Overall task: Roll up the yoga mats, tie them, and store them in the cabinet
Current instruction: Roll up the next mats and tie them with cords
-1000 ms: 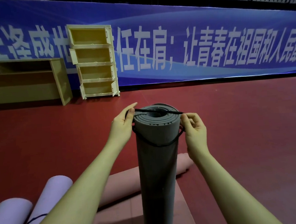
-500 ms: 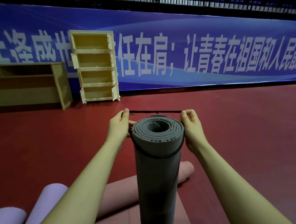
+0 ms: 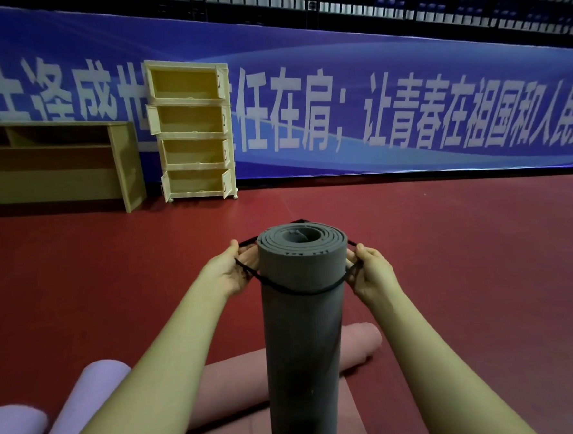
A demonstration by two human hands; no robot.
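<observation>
grey mat (image 3: 304,316) upright on floor | black cord (image 3: 299,291) looped near its top | left hand (image 3: 229,270), right hand (image 3: 370,272) each pinch cord, either side

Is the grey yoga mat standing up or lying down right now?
Standing upright: the grey mat rises vertically, its rolled spiral end facing up, between both hands.
</observation>
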